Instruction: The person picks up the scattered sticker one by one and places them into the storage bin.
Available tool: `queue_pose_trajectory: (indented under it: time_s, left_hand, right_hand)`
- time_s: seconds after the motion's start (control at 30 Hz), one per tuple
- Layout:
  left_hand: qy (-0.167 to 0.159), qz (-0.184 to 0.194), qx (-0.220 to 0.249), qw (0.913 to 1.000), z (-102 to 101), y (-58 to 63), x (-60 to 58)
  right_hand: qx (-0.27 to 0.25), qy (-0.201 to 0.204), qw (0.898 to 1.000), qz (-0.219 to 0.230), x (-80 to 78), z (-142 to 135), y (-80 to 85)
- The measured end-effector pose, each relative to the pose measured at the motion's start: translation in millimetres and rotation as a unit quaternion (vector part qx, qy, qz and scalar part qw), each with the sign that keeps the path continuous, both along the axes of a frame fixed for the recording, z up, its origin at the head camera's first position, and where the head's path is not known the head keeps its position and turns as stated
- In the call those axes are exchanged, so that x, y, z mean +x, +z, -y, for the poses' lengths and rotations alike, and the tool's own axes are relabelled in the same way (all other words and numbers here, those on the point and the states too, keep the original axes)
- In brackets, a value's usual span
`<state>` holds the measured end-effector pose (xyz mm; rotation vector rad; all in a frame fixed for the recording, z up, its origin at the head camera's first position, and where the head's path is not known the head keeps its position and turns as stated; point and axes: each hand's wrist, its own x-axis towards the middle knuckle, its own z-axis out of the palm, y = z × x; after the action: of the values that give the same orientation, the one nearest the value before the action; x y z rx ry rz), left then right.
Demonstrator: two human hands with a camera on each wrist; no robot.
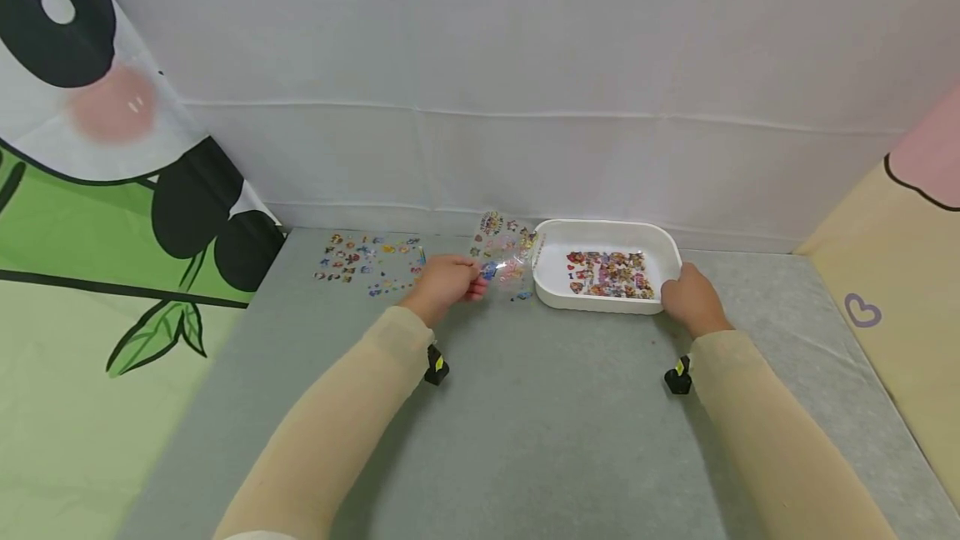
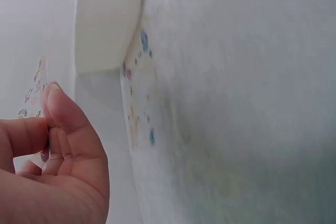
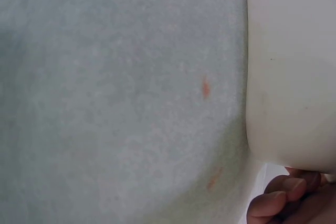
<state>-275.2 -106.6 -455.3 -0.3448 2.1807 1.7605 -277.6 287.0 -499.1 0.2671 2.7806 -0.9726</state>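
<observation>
My left hand (image 1: 447, 282) pinches a clear sticker sheet (image 1: 491, 227) between thumb and fingers, holding it up at the tray's left end. In the left wrist view the sheet (image 2: 32, 98) is seen nearly edge-on. At the right end of the white tray (image 1: 600, 304), my right hand (image 1: 693, 300) grips the rim; the right wrist view has its curled fingers (image 3: 278, 203) at the tray's underside corner. Colourful sticker sheets (image 1: 611, 275) lie inside the tray. Below the raised sheet, another clear sheet with small blue prints (image 2: 144, 103) lies on the table.
To the left, sticker sheets (image 1: 345, 258) lie flat on the grey table (image 1: 555, 423). A white cloth wall (image 1: 525, 157) rises right behind the tray. Printed cloths hang along both sides. Small orange marks (image 3: 206, 87) spot the tabletop near the tray.
</observation>
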Motion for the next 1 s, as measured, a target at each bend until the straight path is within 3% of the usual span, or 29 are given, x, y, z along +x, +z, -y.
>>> queue_pose_trajectory:
  time_s: [0.27, 0.67, 1.0]
  left_hand:
    - [-0.003, -0.018, 0.031, 0.9993, -27, -3.3, 2.8]
    - [-0.021, -0.026, 0.063, 0.9975, -68, 4.2, 4.2]
    - [0.008, -0.031, 0.053, 0.9981, -94, 6.3, 3.5]
  right_hand:
    - [-0.001, -0.006, 1.000, 0.015, -0.2, 2, 0.0]
    - [0.005, -0.007, 1.000, 0.022, -0.4, 2, -0.7]
    - [0.003, -0.006, 1.000, 0.018, -2.3, 3, 2.0]
